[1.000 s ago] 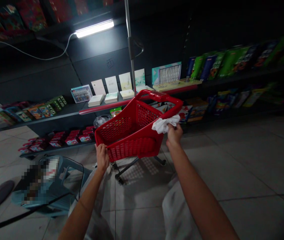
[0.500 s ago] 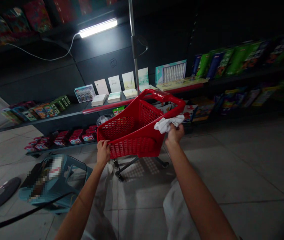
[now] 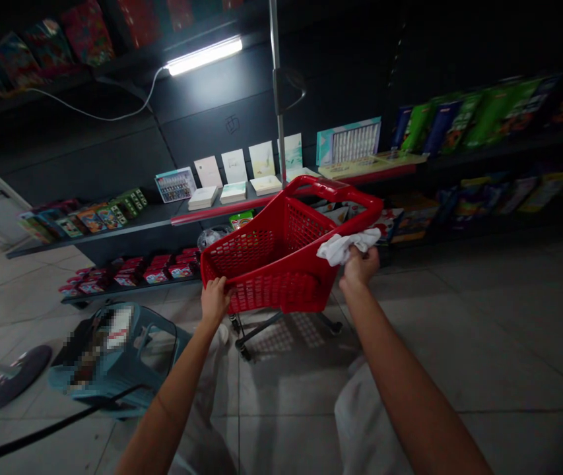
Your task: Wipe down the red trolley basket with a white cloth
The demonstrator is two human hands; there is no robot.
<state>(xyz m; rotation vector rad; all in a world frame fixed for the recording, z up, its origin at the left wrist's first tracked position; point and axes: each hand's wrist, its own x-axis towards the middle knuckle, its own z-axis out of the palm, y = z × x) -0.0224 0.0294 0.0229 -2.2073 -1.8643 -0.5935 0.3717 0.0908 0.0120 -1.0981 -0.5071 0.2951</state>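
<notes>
A red plastic shopping cart (image 3: 271, 264) with a mesh basket stands on the tiled floor in front of me, tilted slightly. My left hand (image 3: 214, 299) grips the near left corner of its rim. My right hand (image 3: 359, 266) is closed on a crumpled white cloth (image 3: 345, 245) and presses it against the right rim of the basket. The basket looks empty inside.
Dark shelves (image 3: 127, 227) behind the cart hold card packs, paint sets and boxed goods under a lit tube lamp (image 3: 204, 55). A metal pole (image 3: 278, 92) rises behind the cart. A teal plastic stool (image 3: 117, 356) and a fan base (image 3: 14, 382) sit at the lower left.
The view has shifted slightly, so the cart and both hands sit a little further right in the picture. The cloth stays against the right rim and both grips are unchanged.
</notes>
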